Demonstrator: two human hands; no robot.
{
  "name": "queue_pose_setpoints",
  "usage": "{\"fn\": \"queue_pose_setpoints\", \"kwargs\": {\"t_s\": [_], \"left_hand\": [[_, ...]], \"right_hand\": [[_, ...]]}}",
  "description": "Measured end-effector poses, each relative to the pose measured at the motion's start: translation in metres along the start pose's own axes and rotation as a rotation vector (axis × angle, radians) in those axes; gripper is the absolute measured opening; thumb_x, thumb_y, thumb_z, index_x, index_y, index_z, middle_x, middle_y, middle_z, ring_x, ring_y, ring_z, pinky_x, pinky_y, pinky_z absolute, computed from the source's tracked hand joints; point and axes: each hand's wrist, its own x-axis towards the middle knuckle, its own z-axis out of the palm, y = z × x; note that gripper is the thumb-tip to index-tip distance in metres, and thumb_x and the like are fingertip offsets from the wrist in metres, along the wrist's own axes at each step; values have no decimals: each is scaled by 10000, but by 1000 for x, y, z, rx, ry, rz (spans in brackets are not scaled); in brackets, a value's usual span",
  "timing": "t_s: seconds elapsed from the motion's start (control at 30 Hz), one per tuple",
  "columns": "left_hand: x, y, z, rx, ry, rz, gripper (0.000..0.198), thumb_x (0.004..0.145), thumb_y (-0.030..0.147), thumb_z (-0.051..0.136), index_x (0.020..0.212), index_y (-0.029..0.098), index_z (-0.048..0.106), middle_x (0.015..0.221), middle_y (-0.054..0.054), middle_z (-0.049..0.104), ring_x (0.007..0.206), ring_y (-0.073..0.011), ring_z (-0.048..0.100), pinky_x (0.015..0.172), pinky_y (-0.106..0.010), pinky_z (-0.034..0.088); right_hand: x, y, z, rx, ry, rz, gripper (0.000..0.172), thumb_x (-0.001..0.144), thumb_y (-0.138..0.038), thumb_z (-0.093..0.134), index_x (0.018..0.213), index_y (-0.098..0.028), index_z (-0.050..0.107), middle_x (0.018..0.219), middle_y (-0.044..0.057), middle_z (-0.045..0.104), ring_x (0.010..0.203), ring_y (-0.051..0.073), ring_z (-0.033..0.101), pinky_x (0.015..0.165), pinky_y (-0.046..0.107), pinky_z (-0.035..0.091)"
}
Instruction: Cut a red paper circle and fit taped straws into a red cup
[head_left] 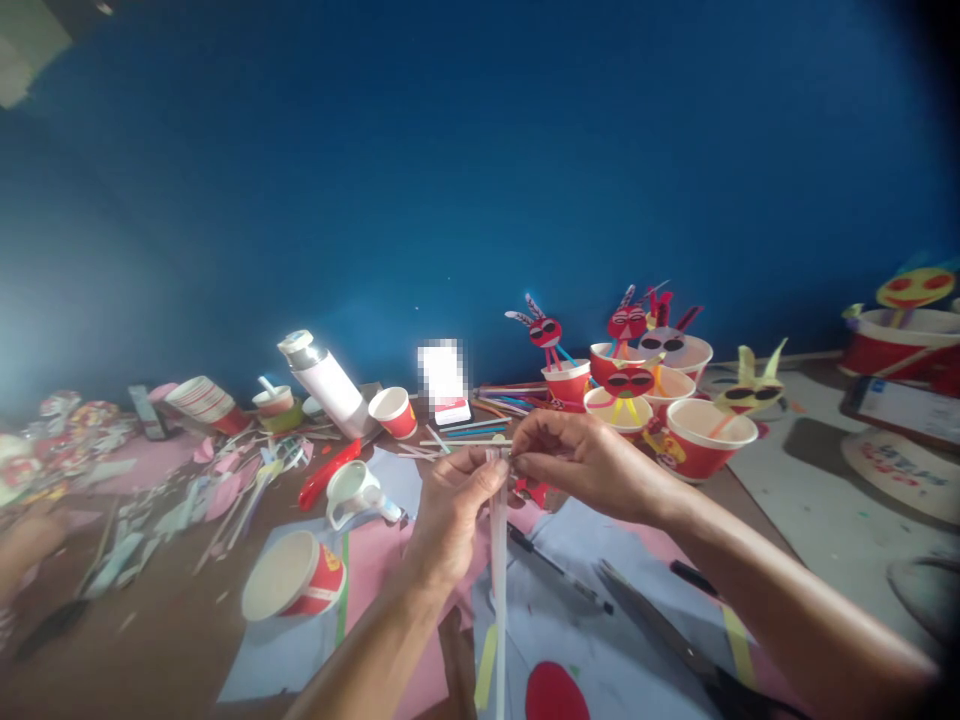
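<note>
My left hand (456, 505) is closed in a pinch around the upper end of long, thin white straw-like strips (499, 600), which hang down towards me. Against its fingertips, my right hand (574, 458) is also closed, thumb and fingers pressed together at the top of the strips; what lies between them is too small to tell. Just beneath the right fingers a red piece (531, 492) shows, partly hidden. A black pen (562, 570) lies on the paper below the hands. Nearer to me is a red paper oval (555, 692).
Red paper cups (709, 455) with paper-faced figures stand at the right. To the left are a tipped cup (281, 575), a tape dispenser (360, 495), a red utility knife (328, 475), a leaning white flask (326, 385) and scraps. Dark scissors (660, 630) lie at lower right.
</note>
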Motion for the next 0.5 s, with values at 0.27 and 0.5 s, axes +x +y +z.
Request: {"fn": "queue_pose_setpoints", "kwargs": {"t_s": [0.27, 0.5], "left_hand": [[2, 2, 1, -98, 26, -104, 100, 688, 206, 659, 687, 106, 650, 580, -2, 620, 478, -99, 562, 461, -215, 473], [5, 0, -1, -199, 118, -207, 127, 583, 180, 718, 623, 119, 614, 485, 28, 576, 416, -92, 534, 425, -212, 474]], "right_hand": [[0, 1, -2, -293, 13, -215, 34, 852, -156, 514, 825, -176, 511, 663, -35, 566, 558, 78, 504, 528, 187, 388], [-1, 11, 0, -471, -20, -353, 40, 876, -130, 467, 890, -164, 482, 692, -12, 576, 556, 93, 513, 519, 206, 369]]}}
